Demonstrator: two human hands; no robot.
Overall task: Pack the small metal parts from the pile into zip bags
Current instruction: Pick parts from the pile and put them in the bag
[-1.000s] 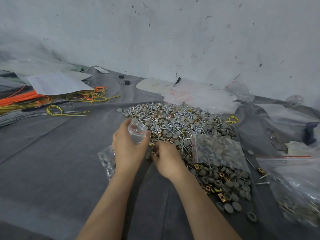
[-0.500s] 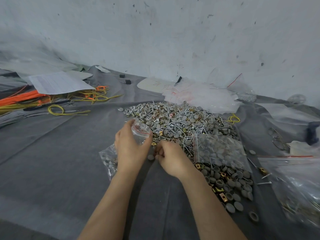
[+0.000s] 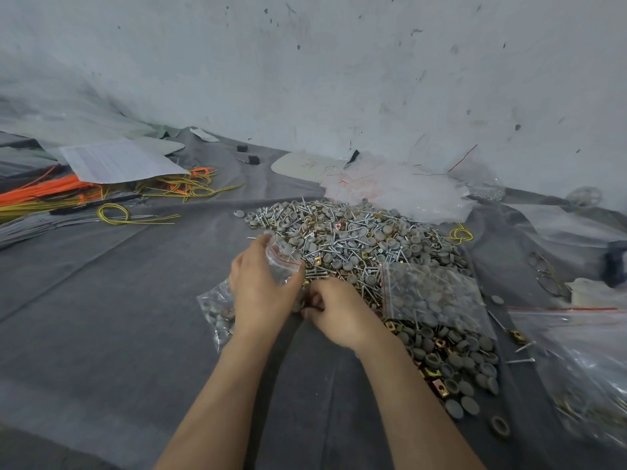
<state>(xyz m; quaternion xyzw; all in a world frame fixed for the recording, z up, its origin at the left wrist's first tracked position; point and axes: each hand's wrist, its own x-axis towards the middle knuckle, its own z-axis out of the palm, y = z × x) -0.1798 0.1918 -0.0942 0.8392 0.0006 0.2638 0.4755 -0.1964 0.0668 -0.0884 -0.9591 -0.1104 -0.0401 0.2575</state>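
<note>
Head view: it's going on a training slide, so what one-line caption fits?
Left hand grips a small zip bag by the parts pile; right hand, fingers curled, beside it.

The heap of small metal parts [image 3: 356, 239] mixes silver screws, dull grey round caps and brass-gold clips, with one clip a coppery pink. The clear plastic zip bag with a red seal line [image 3: 284, 262] shows grey through its film, and the flat clear zip bag of grey caps [image 3: 431, 293] carries a red strip too. The plain dark grey cloth [image 3: 118, 300] has no pattern. The bright orange cable bundle [image 3: 44, 193] lies among yellow wire loops [image 3: 115, 212]. The white printed paper sheet [image 3: 118, 161] bears faint grey lines, and the pale grey-white wall [image 3: 339, 79] is flecked with dark specks.
</note>
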